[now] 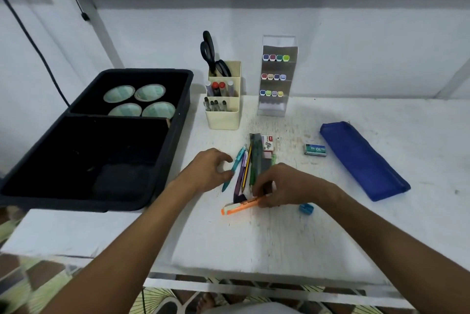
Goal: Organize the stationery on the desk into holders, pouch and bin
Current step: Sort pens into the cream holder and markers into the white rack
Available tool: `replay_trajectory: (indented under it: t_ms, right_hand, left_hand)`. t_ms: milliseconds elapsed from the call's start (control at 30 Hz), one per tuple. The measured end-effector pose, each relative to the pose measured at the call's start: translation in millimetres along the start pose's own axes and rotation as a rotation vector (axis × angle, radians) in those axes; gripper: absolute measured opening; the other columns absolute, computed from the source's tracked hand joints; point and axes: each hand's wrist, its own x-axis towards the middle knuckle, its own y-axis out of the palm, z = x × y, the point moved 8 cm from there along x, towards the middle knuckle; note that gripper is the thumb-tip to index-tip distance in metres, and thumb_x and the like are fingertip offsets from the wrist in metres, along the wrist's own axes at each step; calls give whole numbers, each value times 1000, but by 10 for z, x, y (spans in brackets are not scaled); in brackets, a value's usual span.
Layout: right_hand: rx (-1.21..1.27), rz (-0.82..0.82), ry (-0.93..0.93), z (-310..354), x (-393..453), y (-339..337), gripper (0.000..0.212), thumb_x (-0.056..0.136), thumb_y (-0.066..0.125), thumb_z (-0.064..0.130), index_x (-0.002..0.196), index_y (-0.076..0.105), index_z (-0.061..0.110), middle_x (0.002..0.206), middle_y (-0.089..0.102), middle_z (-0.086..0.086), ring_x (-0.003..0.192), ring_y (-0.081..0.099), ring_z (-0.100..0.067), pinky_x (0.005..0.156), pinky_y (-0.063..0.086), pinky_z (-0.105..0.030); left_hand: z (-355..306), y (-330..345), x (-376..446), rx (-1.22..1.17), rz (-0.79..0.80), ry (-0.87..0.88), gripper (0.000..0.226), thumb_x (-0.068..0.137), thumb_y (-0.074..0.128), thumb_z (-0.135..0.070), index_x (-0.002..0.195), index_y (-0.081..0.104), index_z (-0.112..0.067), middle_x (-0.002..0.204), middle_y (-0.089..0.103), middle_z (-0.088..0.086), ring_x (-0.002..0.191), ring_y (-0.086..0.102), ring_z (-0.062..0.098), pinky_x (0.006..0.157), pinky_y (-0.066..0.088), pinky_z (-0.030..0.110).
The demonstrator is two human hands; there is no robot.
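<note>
A cluster of pens and pencils lies mid-desk: a teal pen (232, 170), a purple pen (240, 176), a yellow pencil (246, 166) and green pens (255, 161). My left hand (206, 170) pinches the teal pen between thumb and fingers. My right hand (284, 185) grips the orange highlighter (240, 206), which lies across the near end of the cluster. A cream tiered holder (223, 115) with scissors and markers stands behind. The blue pouch (363, 161) lies to the right, and the black bin (162, 150) is on the left.
A clear tiered rack (277, 107) of coloured markers stands at the back. A red-and-white staple box (268, 142), a green staple box (315, 149) and a blue sharpener (306, 208) lie on the white desk (279, 242). The bin's far compartment holds several tape rolls (138, 100).
</note>
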Motion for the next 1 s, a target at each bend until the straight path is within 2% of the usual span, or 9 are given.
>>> replay_trajectory:
  t_ms: [167,233,367,500,633,767,867,933,1000]
  right_hand:
    - [85,-104,-5,-113,-82,-344,18,80,72,23,98,71,23,90,61,21,88,55,2,73,39,-9]
    - [141,-176,-4,-167,-137,-496,18,80,72,20,98,71,24,89,60,21,86,56,3,71,42,-10]
    - [418,-309,44,-371,-235,-722,23,78,73,8,99,72,15,96,68,5,85,63,-6,70,55,-19]
    - [556,-410,145,-622,-276,-792,25,77,74,8,97,73,22,101,68,2,88,65,-9,73,51,-17]
    - [728,-449,183,-765,-234,-759,31,76,72,5,102,72,23,104,66,-12,93,65,-23,83,55,-29]
    - [863,-465,226,-779,-181,-717,38,82,58,-6,113,64,15,104,56,-20,87,59,-23,72,57,-22]
    - [907,-451,307,-808,-137,-677,41,80,50,-10,115,64,4,108,59,-19,82,54,-22,67,55,-22]
    - [938,-454,388,-866,-107,-651,41,78,45,-14,110,67,0,99,60,-15,75,51,-21,63,52,-24]
    - [1071,-436,439,-917,-89,-593,39,78,39,-14,101,69,-1,85,54,-15,64,46,-18,57,46,-23]
  left_hand:
    - [8,1,162,-15,-2,6,40,88,64,-38,126,61,-23,123,58,-1,101,54,12,83,47,25]
    - [-3,1,239,-15,-19,5,39,88,63,-37,125,61,-24,124,58,-1,100,55,12,84,47,24]
    - [-52,19,368,-38,-58,10,38,90,62,-33,126,61,-22,128,58,-1,110,58,17,94,50,30]
    - [-63,43,489,-29,-89,27,40,90,61,-36,127,61,-21,128,59,0,112,57,18,96,48,30]
    - [-50,85,562,1,-110,72,44,89,60,-41,127,61,-18,125,60,2,113,55,20,97,45,30]
    - [-15,122,586,1,-143,128,47,87,59,-45,124,64,-16,117,62,1,110,55,19,94,45,29]
    - [15,136,567,-31,-170,155,57,83,52,-54,120,67,-14,111,62,1,105,55,19,93,46,31]
    - [48,159,557,-53,-196,168,62,81,47,-59,117,69,-14,110,62,-1,104,55,17,93,47,33]
    - [76,178,543,-83,-219,166,55,83,53,-55,117,69,-15,112,61,-2,104,53,16,92,45,30]
